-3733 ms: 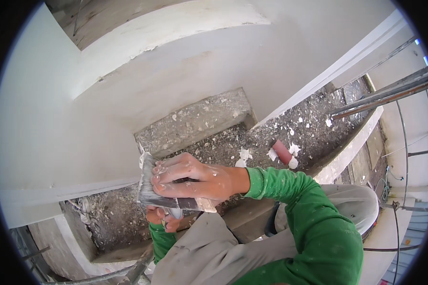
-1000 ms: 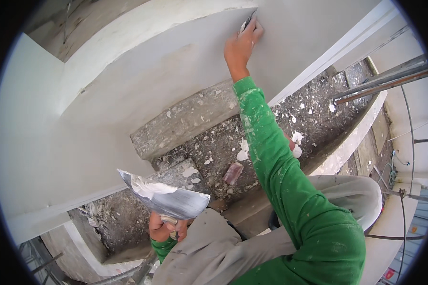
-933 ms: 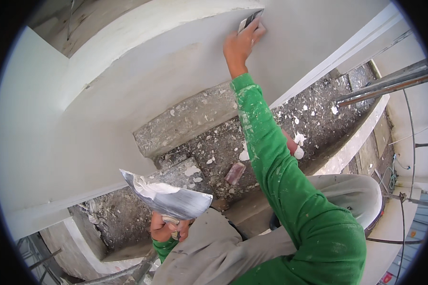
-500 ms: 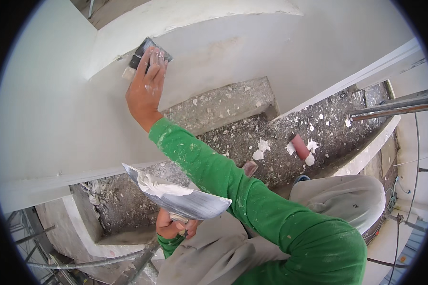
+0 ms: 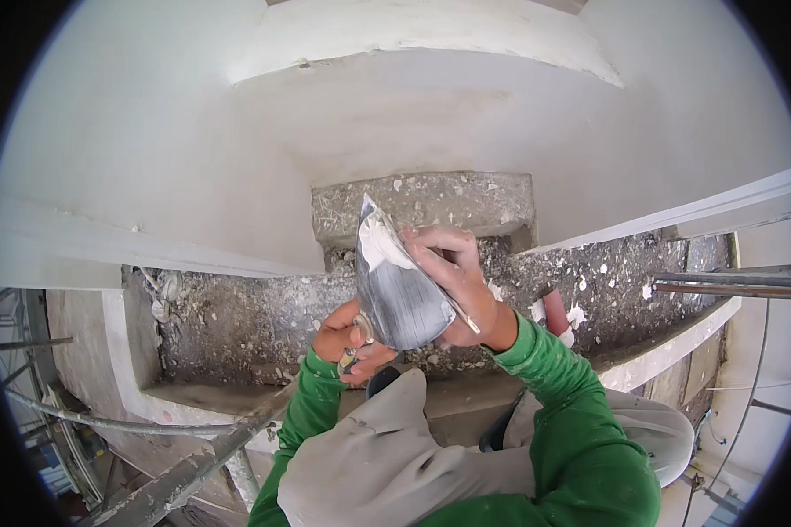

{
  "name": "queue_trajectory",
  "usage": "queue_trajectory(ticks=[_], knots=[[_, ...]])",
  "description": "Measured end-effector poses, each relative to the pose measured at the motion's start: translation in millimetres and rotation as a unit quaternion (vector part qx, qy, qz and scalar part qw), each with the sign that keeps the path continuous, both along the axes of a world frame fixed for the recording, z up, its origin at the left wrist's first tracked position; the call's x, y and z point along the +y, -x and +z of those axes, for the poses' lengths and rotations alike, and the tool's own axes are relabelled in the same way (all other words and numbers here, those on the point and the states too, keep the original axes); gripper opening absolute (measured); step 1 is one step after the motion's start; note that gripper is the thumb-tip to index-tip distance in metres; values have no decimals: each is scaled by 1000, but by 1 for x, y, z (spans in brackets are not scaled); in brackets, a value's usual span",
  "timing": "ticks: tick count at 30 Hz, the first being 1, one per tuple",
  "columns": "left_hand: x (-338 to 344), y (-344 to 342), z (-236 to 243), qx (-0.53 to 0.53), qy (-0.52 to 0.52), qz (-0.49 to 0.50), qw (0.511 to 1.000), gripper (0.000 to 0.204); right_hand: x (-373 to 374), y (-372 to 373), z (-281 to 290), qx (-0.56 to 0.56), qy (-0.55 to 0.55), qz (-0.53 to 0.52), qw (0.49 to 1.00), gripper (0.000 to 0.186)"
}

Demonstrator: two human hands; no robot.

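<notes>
My left hand (image 5: 350,344) grips the handle of a broad metal trowel (image 5: 404,307). Its grey blade tilts in front of me, streaked with white, and a lump of white putty (image 5: 381,244) clings to its upper part. On the blade's right side, my right hand (image 5: 464,283) is closed around a flat scraper (image 5: 462,318), seen almost edge-on against the trowel. My right fingers hide most of the scraper. Whether its edge touches the putty is hard to tell.
A whitish wall (image 5: 369,114) rises ahead, with a rough concrete block (image 5: 431,200) at its foot. White splatters cover the dark floor (image 5: 237,329). A red cylindrical piece (image 5: 554,310) lies to the right. Metal pipes (image 5: 721,283) jut in from the right; another pipe (image 5: 189,474) crosses lower left.
My right hand has come down from the wall with the scraper and is now at the trowel's right side. The trowel has risen and turned more upright. My view has shifted.
</notes>
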State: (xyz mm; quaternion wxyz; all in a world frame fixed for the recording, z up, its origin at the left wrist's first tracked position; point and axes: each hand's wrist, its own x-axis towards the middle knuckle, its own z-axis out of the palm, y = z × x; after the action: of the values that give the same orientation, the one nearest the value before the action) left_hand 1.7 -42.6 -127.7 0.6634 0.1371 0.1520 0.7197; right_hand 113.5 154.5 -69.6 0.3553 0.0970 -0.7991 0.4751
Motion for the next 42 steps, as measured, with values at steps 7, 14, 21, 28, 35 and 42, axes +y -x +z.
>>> queue_trajectory(ticks=[7, 14, 21, 28, 35, 42], knots=[[14, 14, 48, 504, 258, 41, 823, 22, 83, -47, 2, -97, -140, -244, 955, 37], [45, -14, 51, 691, 244, 135, 667, 29, 67, -44, 28, -24, -453, -214, 865, 42], [29, -12, 101, 533, 180, 342, 753, 17, 132, -55, -36, -49, -229, -252, 939, 34], [17, -34, 76, 512, 251, 256, 780, 20, 226, -46, -80, 114, 115, -566, 809, 31], [10, -38, 67, 515, 248, 211, 793, 17, 243, -24, -88, 124, 96, -669, 727, 26], [-6, -36, 66, 495, 239, 217, 807, 18, 252, 14, -97, 151, 38, -679, 717, 45]])
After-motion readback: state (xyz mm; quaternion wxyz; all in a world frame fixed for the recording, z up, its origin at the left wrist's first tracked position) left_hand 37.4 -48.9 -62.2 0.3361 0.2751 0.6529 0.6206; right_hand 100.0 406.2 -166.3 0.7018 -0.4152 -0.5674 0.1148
